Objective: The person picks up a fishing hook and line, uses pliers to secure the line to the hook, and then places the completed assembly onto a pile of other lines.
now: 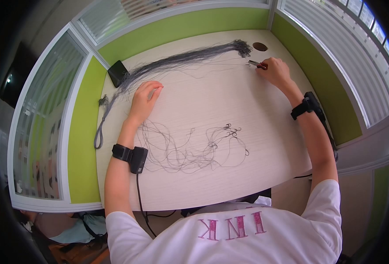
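My right hand is closed around small red-handled scissors, whose metal tips point left. A dark hook lies just below these tips. Further left, my left hand has thumb and forefinger pressed together; anything between them is too fine to make out. Beyond both hands stretches a long bundle of dark fishing lines, with a cluster of hooks at its right end. One thin loose line runs across the table below the bundle. Nearer to me lies a tangle of lines with several fish hooks.
The pale table is bounded by green partitions with glazed upper panels. A black block stands at the back left beside the bundle. A round cable hole is at the back right. A cable hangs from my left wrist device.
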Demonstrator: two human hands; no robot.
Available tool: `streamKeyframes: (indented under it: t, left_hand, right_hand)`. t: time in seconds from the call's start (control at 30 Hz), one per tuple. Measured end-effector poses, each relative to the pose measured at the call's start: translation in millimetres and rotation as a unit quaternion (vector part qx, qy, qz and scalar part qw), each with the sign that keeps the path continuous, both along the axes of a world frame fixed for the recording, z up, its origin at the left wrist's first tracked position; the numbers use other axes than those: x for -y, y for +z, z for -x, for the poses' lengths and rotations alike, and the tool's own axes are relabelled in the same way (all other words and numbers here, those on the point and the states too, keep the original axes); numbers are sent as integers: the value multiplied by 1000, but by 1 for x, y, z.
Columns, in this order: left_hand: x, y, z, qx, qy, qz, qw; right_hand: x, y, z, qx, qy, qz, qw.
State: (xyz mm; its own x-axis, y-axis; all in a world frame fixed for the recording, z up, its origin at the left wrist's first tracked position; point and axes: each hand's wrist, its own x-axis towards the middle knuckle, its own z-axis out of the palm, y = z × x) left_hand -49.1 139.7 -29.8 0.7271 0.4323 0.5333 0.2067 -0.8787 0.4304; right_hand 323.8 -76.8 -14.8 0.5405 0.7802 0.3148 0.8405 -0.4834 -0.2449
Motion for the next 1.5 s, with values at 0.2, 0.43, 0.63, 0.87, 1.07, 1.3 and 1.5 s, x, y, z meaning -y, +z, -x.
streamKeyframes:
  t: [0.2, 0.43, 0.63, 0.87, 1.07, 1.3, 1.5]
  left_hand:
    - [35, 6, -13, -24, -71, -7, 997]
    - [32, 0, -10, -22, -68, 5, 997]
    - [32, 0, -11, -31, -69, 16, 997]
    - [34, 0, -10, -26, -68, 48, 996]
    - [33, -1, -9, -29, -64, 34, 997]
    - [49, 4, -15, -25, -69, 115, 991]
    - [117, 21, -23, -66, -169, 66, 981]
  right_hand:
    - [-6, -3, -3, 34, -19, 2, 999]
    - [-1, 8, -2, 89, 2, 33, 996]
    - [-9, 12, 10, 22, 13, 86, 996]
    - [-38, 9, -4, 26, -33, 78, 996]
    - [3, 24, 34, -77, 68, 1, 995]
    - [48, 28, 104, -196, 322, 59, 924]
    - [58, 32, 111, -105, 347, 92, 927]
